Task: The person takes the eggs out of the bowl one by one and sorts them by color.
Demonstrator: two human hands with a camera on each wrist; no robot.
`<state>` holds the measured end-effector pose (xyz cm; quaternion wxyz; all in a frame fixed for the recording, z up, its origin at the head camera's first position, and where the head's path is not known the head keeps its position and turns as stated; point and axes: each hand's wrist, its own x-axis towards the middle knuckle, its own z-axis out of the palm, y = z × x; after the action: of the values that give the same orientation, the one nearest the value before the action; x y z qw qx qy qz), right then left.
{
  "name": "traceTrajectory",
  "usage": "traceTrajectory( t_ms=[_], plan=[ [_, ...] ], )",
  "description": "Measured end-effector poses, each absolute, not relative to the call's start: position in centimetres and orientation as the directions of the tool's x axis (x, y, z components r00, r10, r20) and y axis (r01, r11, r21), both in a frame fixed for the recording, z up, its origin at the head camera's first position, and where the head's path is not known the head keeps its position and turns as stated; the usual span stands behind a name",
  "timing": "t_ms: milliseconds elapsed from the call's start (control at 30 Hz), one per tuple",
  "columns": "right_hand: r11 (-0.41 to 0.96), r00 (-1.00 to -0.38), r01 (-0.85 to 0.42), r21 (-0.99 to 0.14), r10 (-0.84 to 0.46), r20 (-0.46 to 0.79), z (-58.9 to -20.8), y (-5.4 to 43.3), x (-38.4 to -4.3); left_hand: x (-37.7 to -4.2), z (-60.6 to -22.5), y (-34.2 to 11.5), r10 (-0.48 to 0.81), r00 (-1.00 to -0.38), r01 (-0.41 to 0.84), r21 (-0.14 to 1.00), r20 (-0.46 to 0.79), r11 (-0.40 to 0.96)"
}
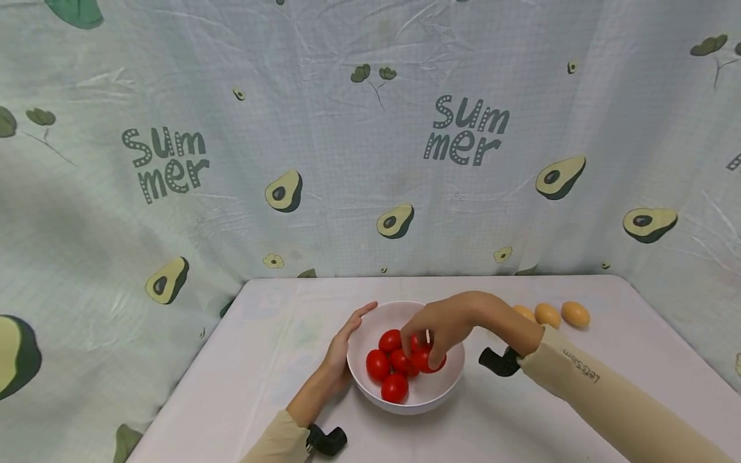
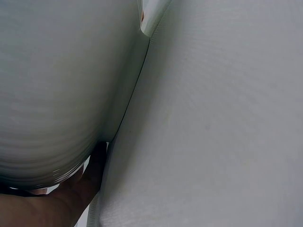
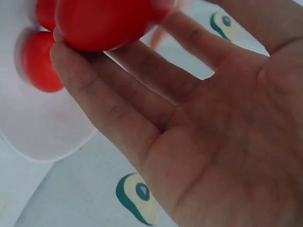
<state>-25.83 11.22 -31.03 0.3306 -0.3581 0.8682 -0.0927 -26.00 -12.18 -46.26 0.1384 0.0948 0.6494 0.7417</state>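
A white bowl [image 1: 431, 390] stands on the table with several smooth red egg-shaped pieces [image 1: 395, 388] in it. My left hand [image 1: 337, 357] rests along the bowl's left outer side, fingers stretched toward its rim. In the left wrist view its fingers [image 2: 78, 196] touch the lower wall of the bowl. From above, my right hand [image 1: 444, 319] reaches over the bowl and holds one red egg-shaped piece [image 3: 111, 23] between thumb and fingertips. Other red pieces [image 3: 42, 61] lie just beyond those fingertips.
Behind the right forearm, at the back right of the white table [image 1: 278, 360], lie several orange-yellow egg-shaped pieces [image 1: 576, 314], partly hidden by the arm. A printed curtain [image 1: 336, 128] hangs behind the table. Black wrist devices [image 1: 499, 362] sit under both wrists.
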Motion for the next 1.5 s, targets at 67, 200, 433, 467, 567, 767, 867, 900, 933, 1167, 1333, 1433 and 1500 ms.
traceTrajectory(
  t_ms=[67, 200, 433, 467, 567, 767, 867, 900, 933, 1167, 1333, 1433, 1500],
  plan=[
    [0.716, -0.529, -0.545, -0.438, -0.698, -0.483, -30.9, 12.0, -25.7, -26.0, -46.3, -12.1, 0.331, -0.943, -0.078, 0.991, -0.037, -0.111],
    [0.678, -0.534, -0.517, -0.523, -0.732, -0.422, -30.7, 13.3, -25.4, -26.1, -46.3, -12.1, 0.337, -0.941, -0.081, 0.990, -0.037, -0.119],
    [0.607, -0.540, -0.515, -0.606, -0.778, -0.320, -30.8, 15.0, -25.0, -26.1, -46.5, -12.2, 0.329, -0.944, -0.085, 0.989, -0.041, -0.120],
    [0.597, -0.542, -0.521, -0.610, -0.783, -0.303, -30.8, 15.2, -24.9, -26.0, -46.5, -12.3, 0.328, -0.944, -0.084, 0.989, -0.040, -0.119],
    [0.561, -0.541, -0.549, -0.619, -0.803, -0.248, -31.1, 15.6, -24.6, -26.0, -46.5, -12.3, 0.327, -0.944, -0.076, 0.990, -0.033, -0.121],
    [0.541, -0.576, -0.564, -0.624, -0.799, -0.172, -31.6, 16.8, -24.3, -26.1, -46.3, -12.2, 0.332, -0.943, -0.077, 0.989, -0.031, -0.127],
    [0.535, -0.606, -0.547, -0.644, -0.783, -0.137, -32.0, 17.7, -24.2, -26.1, -46.3, -12.2, 0.335, -0.942, -0.075, 0.989, -0.028, -0.127],
    [0.528, -0.612, -0.544, -0.652, -0.781, -0.122, -32.1, 18.0, -24.1, -26.1, -46.3, -12.2, 0.335, -0.942, -0.076, 0.989, -0.029, -0.128],
    [0.520, -0.617, -0.541, -0.661, -0.779, -0.108, -32.2, 18.3, -24.0, -26.1, -46.3, -12.1, 0.334, -0.942, -0.077, 0.989, -0.030, -0.127],
    [0.497, -0.665, -0.486, -0.719, -0.744, -0.065, -33.0, 20.3, -23.4, -26.0, -46.3, -12.1, 0.328, -0.944, -0.078, 0.989, -0.033, -0.122],
    [0.506, -0.705, -0.453, -0.734, -0.707, -0.053, -33.4, 21.4, -23.1, -26.0, -46.2, -12.2, 0.329, -0.944, -0.080, 0.989, -0.035, -0.124],
    [0.511, -0.725, -0.442, -0.737, -0.687, -0.041, -33.7, 22.2, -23.0, -26.0, -46.2, -12.1, 0.330, -0.943, -0.081, 0.988, -0.034, -0.128],
    [0.505, -0.736, -0.433, -0.746, -0.677, -0.031, -33.9, 22.7, -22.9, -26.0, -46.2, -12.1, 0.328, -0.944, -0.079, 0.988, -0.032, -0.130]
  ],
)
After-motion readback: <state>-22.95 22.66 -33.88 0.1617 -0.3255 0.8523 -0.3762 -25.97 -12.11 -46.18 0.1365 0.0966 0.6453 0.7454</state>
